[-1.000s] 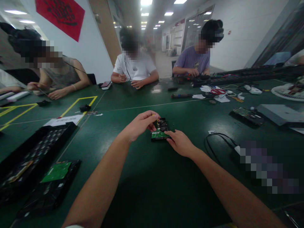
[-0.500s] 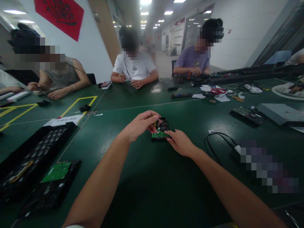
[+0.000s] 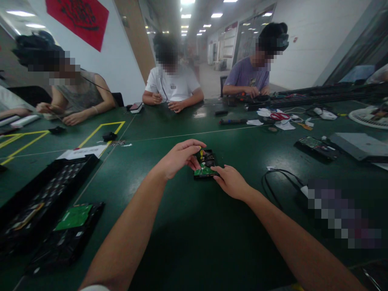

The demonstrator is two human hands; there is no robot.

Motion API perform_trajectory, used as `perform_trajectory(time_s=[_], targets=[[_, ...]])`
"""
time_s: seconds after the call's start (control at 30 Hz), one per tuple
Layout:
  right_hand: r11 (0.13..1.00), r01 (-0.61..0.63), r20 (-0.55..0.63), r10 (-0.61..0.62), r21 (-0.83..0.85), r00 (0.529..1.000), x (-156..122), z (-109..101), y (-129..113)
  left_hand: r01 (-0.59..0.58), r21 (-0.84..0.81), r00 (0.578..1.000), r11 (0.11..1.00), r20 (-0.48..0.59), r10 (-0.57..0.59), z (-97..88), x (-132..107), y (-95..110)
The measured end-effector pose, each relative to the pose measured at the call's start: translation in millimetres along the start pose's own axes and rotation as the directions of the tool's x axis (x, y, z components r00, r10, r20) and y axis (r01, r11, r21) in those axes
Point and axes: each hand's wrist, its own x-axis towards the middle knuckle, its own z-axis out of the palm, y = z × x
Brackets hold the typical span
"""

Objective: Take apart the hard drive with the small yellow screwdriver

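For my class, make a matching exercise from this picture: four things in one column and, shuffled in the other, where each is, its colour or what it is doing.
1. left hand
2. right hand
3. wall poster
4. flat box

A. fingers on the right side of an electronic part
B. grey
C. holding a tool
D. red

Pairs: 1-C, 2-A, 3-D, 4-B

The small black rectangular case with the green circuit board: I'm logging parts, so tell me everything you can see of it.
The small black rectangular case lies flat on the dark green tabletop, its green circuit board across the near end, darker parts behind. Its material is unclear. The right hand touches its right side; the left hand holds a yellow-and-black tool over it, tip indistinct.
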Motion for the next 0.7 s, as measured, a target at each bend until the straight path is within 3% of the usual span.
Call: perform_trajectory(time_s=[0.2, 0.43, 0.7], targets=[[1.0, 0.004, 0.001, -0.004, 0.007, 1.0, -0.5, -2.3, -1.7, -0.033, -0.031, 0.999, 0.999, 0.039, 0.034, -0.2, -0.1, 0.4], [1.0, -0.011, 0.004, 0.011, 0.005, 1.0, 0.1, -2.6, -2.1, -0.076, 0.085, 0.996, 0.994, -0.034, 0.079, -1.6, 3.7, -4.8], [1.0, 0.001, -0.001, -0.001, 0.002, 1.0, -0.2, -0.3, 0.7, -0.078, 0.111, 0.997, 0.991, 0.02, 0.076, -1.4, 1.5, -3.0]])
